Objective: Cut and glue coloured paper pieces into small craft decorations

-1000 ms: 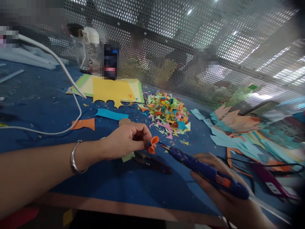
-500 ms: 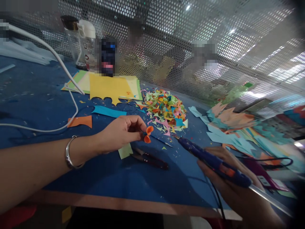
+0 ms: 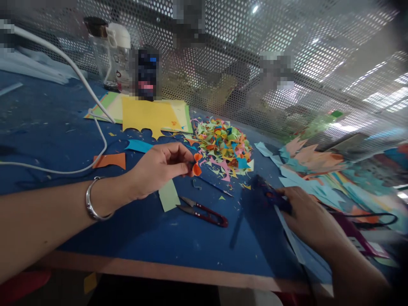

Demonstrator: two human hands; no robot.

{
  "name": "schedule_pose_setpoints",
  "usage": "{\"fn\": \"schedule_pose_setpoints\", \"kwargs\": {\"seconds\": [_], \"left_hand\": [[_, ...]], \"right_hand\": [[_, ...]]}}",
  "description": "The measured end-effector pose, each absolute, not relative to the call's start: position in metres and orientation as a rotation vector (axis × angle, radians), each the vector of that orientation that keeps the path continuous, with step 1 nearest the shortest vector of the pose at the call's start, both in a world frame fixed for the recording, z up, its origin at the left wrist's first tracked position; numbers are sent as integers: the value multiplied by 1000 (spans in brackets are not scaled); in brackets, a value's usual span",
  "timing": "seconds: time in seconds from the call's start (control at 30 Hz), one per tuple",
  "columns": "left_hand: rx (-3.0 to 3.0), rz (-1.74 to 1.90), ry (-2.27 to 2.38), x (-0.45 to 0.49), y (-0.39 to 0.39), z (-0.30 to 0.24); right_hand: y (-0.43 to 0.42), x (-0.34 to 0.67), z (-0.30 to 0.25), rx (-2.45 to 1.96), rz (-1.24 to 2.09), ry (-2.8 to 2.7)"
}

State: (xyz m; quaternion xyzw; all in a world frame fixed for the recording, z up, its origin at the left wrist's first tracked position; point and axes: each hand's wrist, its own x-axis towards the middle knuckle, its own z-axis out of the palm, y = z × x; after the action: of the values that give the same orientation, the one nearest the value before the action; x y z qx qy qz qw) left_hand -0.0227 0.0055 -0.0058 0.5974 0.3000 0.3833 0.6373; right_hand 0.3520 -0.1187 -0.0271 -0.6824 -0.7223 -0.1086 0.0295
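Between the thumb and fingers of my left hand (image 3: pixel 168 163) is a small folded orange paper piece (image 3: pixel 197 165), held above the table. My right hand (image 3: pixel 306 210) is wrapped round a dark blue glue gun (image 3: pixel 270 195), whose clear glue stick (image 3: pixel 288 233) trails toward the table's front edge. The gun is tilted and partly blurred. Thread snips (image 3: pixel 207 212) with dark red handles lie below my left hand, beside a pale green paper strip (image 3: pixel 168 195). A thin pointed tool (image 3: pixel 216 187) rests just past them.
A heap of paper scraps (image 3: pixel 225 144) lies at the centre back. Yellow paper (image 3: pixel 146 114) tops a stack of sheets. Bottles (image 3: pixel 119 59) stand behind it, near a white cable (image 3: pixel 70 63). Cut blue paper (image 3: pixel 306 185) is at right. A perforated metal screen (image 3: pixel 216 55) closes the back.
My right hand has turned the glue gun and brought it lower, its glue stick now pointing toward the front edge. My left hand has risen slightly with the orange paper, uncovering the snips.
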Motion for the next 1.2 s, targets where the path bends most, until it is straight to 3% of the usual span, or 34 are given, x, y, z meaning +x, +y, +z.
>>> {"fn": "schedule_pose_setpoints", "kwargs": {"seconds": [0.17,0.47,1.2], "left_hand": [[1362,885,687,-22,9,-9],[1363,878,673,-18,9,-13],[1426,797,828,-18,3,-8]], "right_hand": [[-122,338,-7,-1902,-189,-2332],[-84,220,17,-1469,3,-2483],[-52,193,-12,-1436,209,-2411]]}}
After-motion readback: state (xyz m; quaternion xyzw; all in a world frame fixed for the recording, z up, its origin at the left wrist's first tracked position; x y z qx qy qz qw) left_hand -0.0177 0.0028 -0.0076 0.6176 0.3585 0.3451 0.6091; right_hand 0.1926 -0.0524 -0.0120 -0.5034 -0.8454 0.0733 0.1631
